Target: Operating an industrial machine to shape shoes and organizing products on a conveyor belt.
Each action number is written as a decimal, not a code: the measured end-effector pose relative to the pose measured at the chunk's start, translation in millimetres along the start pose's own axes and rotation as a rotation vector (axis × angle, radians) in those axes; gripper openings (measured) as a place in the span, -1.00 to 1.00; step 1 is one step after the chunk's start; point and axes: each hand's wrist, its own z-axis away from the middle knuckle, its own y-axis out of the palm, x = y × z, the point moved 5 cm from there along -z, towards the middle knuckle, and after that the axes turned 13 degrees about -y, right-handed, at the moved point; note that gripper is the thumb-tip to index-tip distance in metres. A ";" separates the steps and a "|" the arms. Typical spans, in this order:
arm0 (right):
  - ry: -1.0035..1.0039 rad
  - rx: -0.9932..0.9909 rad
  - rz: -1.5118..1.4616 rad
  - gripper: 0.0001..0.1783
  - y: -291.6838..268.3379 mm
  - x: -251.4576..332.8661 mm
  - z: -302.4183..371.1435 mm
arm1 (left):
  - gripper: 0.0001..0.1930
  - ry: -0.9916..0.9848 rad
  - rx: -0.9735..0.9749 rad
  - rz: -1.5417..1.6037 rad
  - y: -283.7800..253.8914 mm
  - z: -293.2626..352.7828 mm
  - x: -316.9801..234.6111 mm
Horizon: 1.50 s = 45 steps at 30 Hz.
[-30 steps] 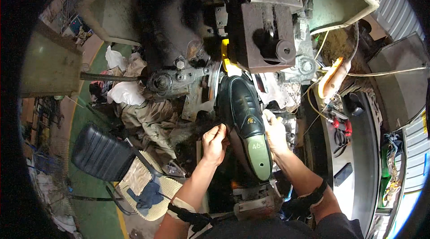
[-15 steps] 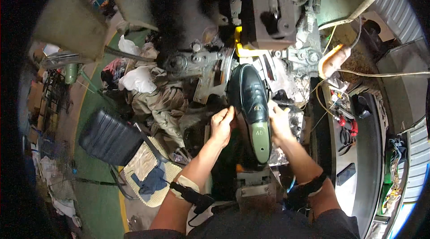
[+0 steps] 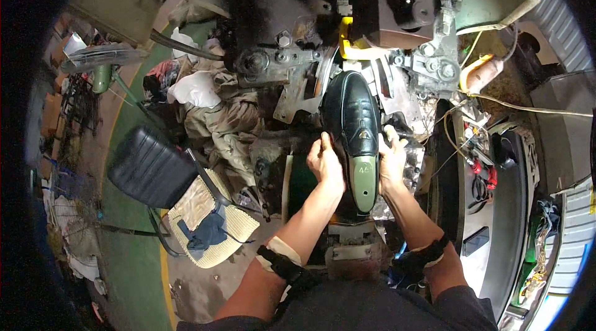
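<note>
A black leather shoe upper (image 3: pixel 361 111) is drawn over a green shoe last (image 3: pixel 364 183), its toe pointing away from me into the machine. The last's bare green heel end faces me, with a small hole in it. On the shoe's left side my left hand (image 3: pixel 326 160) grips the leather's lower edge with bent fingers. My right hand (image 3: pixel 391 156) holds the opposite side near the heel, its fingers partly hidden behind the shoe. Ahead of the toe are the machine's metal plates (image 3: pixel 394 86) and a yellow bracket (image 3: pixel 357 50).
A dark machine head (image 3: pixel 397 5) overhangs the toe. At left stand a chair with a black back (image 3: pixel 152 166) and a heap of beige cloth (image 3: pixel 223 129). On the right a bench (image 3: pixel 481 266) carries a phone (image 3: pixel 476 241) and red-handled tools (image 3: pixel 487 173); a cable (image 3: pixel 528 107) crosses behind it.
My left hand has come in against the shoe from slightly apart. My right hand has shifted slightly along its side. The whole view has shifted a little.
</note>
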 end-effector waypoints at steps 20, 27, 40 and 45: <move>0.170 0.002 -0.360 -0.33 -1.6 -8.4 3.3 | -0.70 -0.099 0.222 0.183 3.1 1.2 -0.6; 0.375 0.167 -0.494 -0.58 28.6 12.5 15.9 | -0.71 -0.342 0.421 0.510 11.5 1.9 -1.9; 0.171 0.060 -0.388 -0.42 18.8 22.7 13.8 | -0.69 -0.209 0.234 0.269 -2.3 18.3 -21.6; 0.206 0.004 -0.393 -0.43 17.8 22.3 9.4 | -0.73 -0.250 0.242 0.303 4.5 25.5 -26.4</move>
